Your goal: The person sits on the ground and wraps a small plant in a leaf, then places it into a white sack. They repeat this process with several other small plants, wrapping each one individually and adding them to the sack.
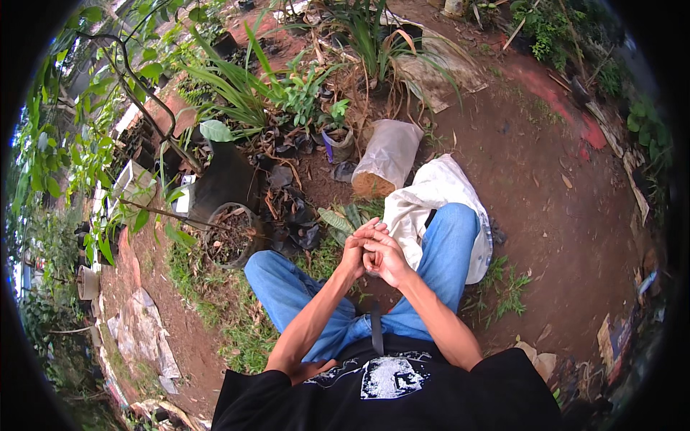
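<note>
My left hand (354, 255) and my right hand (389, 258) meet between my knees, with the fingers overlapping and touching. Whether something small lies between them is hidden. Just beyond, broad green leaves (339, 222) stand low over the soil. A white woven sack (404, 213) is bunched beside and behind my right knee. Past it, a translucent plastic bag (389, 148) lies on its side, its mouth towards me, showing brown crumbly material (372, 186) inside.
A round pot (237, 258) with dry leaves stands left, near black plastic bags (304, 234). A thin-stemmed sapling (156, 110) leans in at upper left. Long-leaved plants (372, 48) grow ahead. Bare soil (544, 215) stretches right; a flattened sheet (143, 328) lies lower left.
</note>
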`<state>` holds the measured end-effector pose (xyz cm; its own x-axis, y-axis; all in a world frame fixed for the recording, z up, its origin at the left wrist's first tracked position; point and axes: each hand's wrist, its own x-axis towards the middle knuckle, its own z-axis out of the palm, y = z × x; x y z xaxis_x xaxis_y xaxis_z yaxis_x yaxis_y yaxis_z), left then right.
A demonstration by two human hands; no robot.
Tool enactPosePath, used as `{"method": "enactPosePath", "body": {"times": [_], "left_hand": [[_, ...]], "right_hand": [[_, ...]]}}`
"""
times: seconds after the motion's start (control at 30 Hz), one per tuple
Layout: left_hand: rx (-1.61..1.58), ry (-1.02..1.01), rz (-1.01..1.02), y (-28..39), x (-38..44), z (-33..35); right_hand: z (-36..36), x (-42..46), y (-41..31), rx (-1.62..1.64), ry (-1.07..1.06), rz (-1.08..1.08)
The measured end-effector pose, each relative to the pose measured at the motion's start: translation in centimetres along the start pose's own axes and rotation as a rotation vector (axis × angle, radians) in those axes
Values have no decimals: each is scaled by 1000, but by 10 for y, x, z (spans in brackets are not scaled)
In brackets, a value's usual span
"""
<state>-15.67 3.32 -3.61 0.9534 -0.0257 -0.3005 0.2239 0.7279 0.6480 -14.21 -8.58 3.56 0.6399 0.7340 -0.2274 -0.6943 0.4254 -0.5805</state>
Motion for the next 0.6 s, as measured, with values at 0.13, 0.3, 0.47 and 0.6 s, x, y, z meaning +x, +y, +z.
{"method": "enactPosePath", "body": {"times": [0.13,0.3,0.47,0.6], "left_hand": [[45,75,-28,6,-6,15],[-64,112,-59,7,-5,11],[-90,50,-68,11,-3,-3],[-113,204,-47,10,-4,16]], "right_hand": [[1,-5,-1,-155,21,-36],[4,-5,-12,49,-11,12],[3,-11,-10,-283,233,-238],[-15,-13,20,-605,500,-331]]}}
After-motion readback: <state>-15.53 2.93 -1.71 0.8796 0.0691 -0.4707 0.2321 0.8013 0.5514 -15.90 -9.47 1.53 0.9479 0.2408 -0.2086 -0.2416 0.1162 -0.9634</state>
